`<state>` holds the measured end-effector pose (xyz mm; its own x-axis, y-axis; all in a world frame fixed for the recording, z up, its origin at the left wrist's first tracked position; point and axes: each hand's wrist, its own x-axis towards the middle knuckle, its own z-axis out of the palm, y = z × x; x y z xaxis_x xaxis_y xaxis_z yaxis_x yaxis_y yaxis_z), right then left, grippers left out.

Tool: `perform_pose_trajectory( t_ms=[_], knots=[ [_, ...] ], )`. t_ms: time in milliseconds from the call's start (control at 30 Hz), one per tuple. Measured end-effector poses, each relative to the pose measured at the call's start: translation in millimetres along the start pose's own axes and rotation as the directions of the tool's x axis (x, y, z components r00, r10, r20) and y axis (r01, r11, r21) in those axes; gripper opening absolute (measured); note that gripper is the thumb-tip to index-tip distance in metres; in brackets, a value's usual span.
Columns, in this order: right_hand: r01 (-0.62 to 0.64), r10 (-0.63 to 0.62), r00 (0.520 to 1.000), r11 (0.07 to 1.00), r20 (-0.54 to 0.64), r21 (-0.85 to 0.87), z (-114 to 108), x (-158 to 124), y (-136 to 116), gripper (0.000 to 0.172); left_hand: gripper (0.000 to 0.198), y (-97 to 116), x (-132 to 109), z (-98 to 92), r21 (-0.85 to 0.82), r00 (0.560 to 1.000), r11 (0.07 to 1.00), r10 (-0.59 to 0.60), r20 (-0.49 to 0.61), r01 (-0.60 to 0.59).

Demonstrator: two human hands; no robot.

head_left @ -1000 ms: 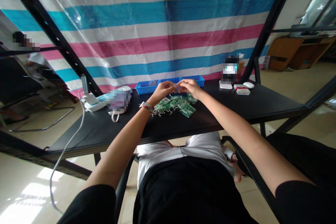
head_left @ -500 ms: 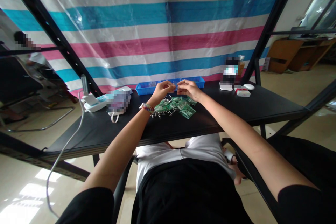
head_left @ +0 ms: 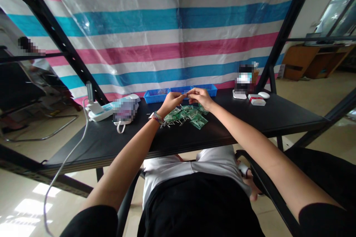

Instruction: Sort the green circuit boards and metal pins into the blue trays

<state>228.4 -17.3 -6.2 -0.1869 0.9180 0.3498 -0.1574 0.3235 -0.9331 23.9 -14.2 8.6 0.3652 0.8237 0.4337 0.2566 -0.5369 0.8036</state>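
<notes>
My left hand point(head_left: 172, 101), with a woven bracelet at the wrist, has its thumb and fingers pinched together. Facing it, my right hand point(head_left: 201, 98) is pinched too, its fingertips almost touching the left ones. Whatever sits between the fingertips is too small to make out. Below both hands lies a heap of green circuit boards point(head_left: 198, 120) mixed with small silvery pin-like parts point(head_left: 172, 121). Just behind the hands stands a row of blue plastic bins point(head_left: 155, 98); the left one holds some clear items, and the middle one is partly covered by my fingers.
On the left of the black table point(head_left: 133, 144) lie a white power strip point(head_left: 104, 113) with a cable and a blurred pouch-like item point(head_left: 125, 111). At the right stand a blurred device point(head_left: 244, 81), a red-and-white box point(head_left: 256, 99) and a white mouse point(head_left: 263, 95). A striped sheet point(head_left: 178, 44) hangs behind.
My fingertips have come closer together, and the right fingers have closed from a looser spread into a pinch. The view has tipped slightly, so the table appears a bit lower.
</notes>
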Motion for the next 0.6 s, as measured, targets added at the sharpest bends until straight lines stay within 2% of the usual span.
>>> perform_pose_trajectory(
  t_ms=[133,233,433,533,600],
  knots=[
    [0.118,-0.120,0.992,0.991,-0.025,-0.067,-3.3,3.4,3.1,0.028,0.053,0.1,1.5,1.8,-0.172,0.986,0.973,-0.143,0.087,0.156],
    [0.156,-0.158,0.987,0.983,-0.013,-0.094,-4.4,4.2,3.1,0.030,0.053,1.4,2.4,1.7,-0.307,0.971,0.921,-0.216,0.103,0.238],
    [0.134,-0.138,0.990,0.981,-0.022,-0.139,-1.3,0.6,0.8,0.027,0.042,0.5,1.5,0.3,-0.320,0.979,0.925,-0.196,0.062,0.205],
    [0.060,-0.072,0.993,0.990,-0.090,-0.131,-1.4,-0.9,-2.2,0.030,0.036,-1.9,2.5,-0.5,-0.323,0.977,0.923,-0.213,0.028,0.210],
    [0.031,-0.048,0.987,0.993,-0.151,-0.111,-3.9,-0.8,-5.0,0.037,0.031,-3.5,3.6,-3.0,-0.341,0.971,0.916,-0.237,-0.036,0.211]
  ],
)
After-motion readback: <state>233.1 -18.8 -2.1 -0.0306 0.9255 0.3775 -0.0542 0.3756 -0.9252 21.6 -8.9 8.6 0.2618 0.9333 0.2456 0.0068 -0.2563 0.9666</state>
